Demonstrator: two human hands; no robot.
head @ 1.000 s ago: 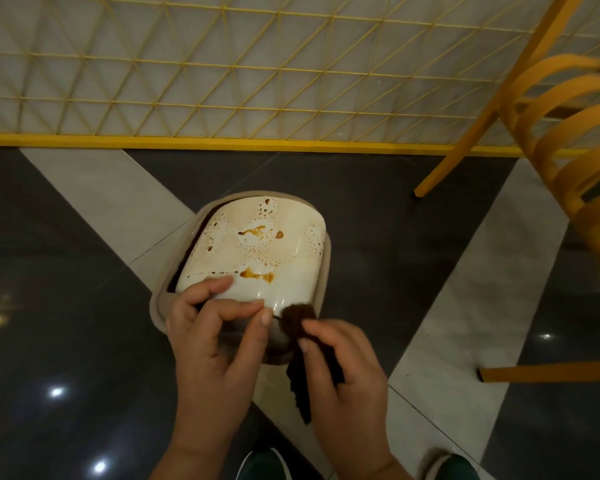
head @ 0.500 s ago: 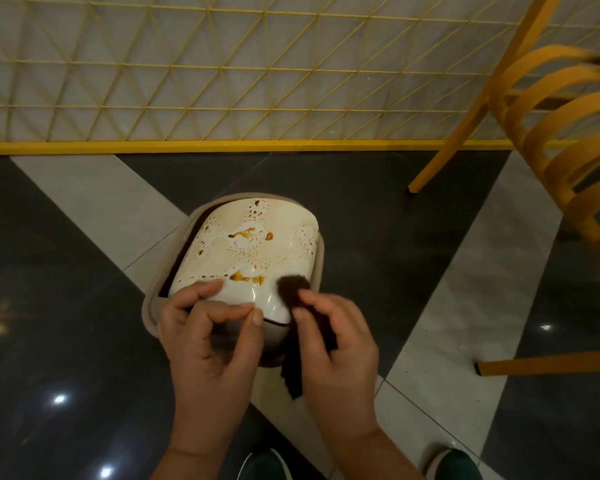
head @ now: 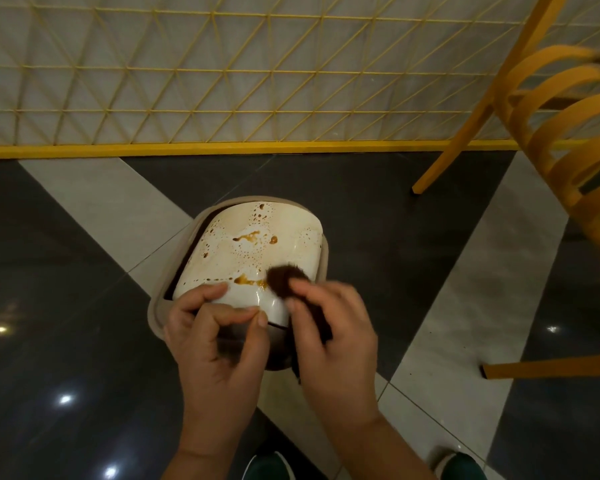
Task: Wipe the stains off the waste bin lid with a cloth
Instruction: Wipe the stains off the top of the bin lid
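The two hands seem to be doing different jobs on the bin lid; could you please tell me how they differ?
The left hand holds no cloth; its curled fingers grip the near edge of the lid, steadying it. The right hand pinches a dark cloth and presses it onto the lid beside a brown stain. Both work at the lid's near edge.

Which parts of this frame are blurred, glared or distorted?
Head view: the cloth and right hand are motion-smeared; ceiling lights glare as spots on the dark floor; wide-angle bends the yellow rail; the stained lid stays sharp.
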